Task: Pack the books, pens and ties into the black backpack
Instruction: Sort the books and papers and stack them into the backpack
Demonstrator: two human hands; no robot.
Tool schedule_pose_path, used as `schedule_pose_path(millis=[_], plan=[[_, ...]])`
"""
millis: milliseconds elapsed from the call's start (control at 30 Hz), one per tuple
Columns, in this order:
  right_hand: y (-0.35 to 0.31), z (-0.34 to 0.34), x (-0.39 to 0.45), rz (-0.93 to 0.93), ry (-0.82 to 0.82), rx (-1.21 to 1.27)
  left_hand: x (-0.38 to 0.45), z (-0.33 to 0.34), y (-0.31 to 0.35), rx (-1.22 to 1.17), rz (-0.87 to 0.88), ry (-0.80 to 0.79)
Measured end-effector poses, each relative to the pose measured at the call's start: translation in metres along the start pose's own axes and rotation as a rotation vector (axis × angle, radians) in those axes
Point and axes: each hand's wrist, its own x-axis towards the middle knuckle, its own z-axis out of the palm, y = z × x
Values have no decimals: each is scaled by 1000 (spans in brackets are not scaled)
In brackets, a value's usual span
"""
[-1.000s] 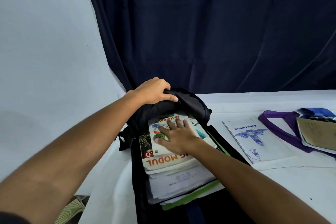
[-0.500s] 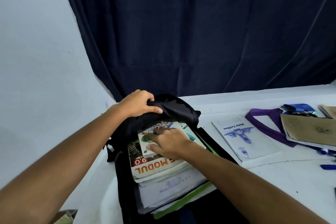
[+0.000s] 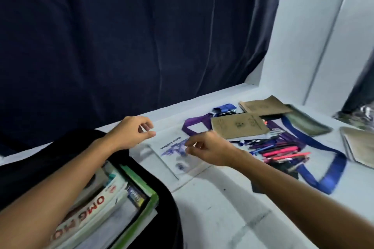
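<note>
Black backpack (image 3: 168,204): lying open at the near left of the white table (image 3: 222,208), holding a stack of books (image 3: 97,206), the top cover reading "OMG MO". White booklet (image 3: 178,157): lying flat on the table just right of the backpack. Left hand (image 3: 129,135): hovering beside the booklet's far corner, fingers loosely curled, holding nothing. Right hand (image 3: 208,147): hovering over the booklet, fingers loosely curled, empty. Brown books (image 3: 238,126): lying further right, over a purple tie (image 3: 194,125). Pens (image 3: 279,151): lying heaped beside a blue tie (image 3: 327,168).
</note>
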Motion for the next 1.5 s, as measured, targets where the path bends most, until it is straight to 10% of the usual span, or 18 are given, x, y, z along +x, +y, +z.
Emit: schedule_pose_path(millis=[700, 1133, 1500], plan=[[306, -118, -41, 722, 272, 273, 175, 225, 156, -148, -371, -92], [327, -95, 1, 920, 221, 314, 198, 245, 155, -365, -665, 60], [302, -133, -1, 846, 202, 942, 199, 230, 156, -696, -756, 166]])
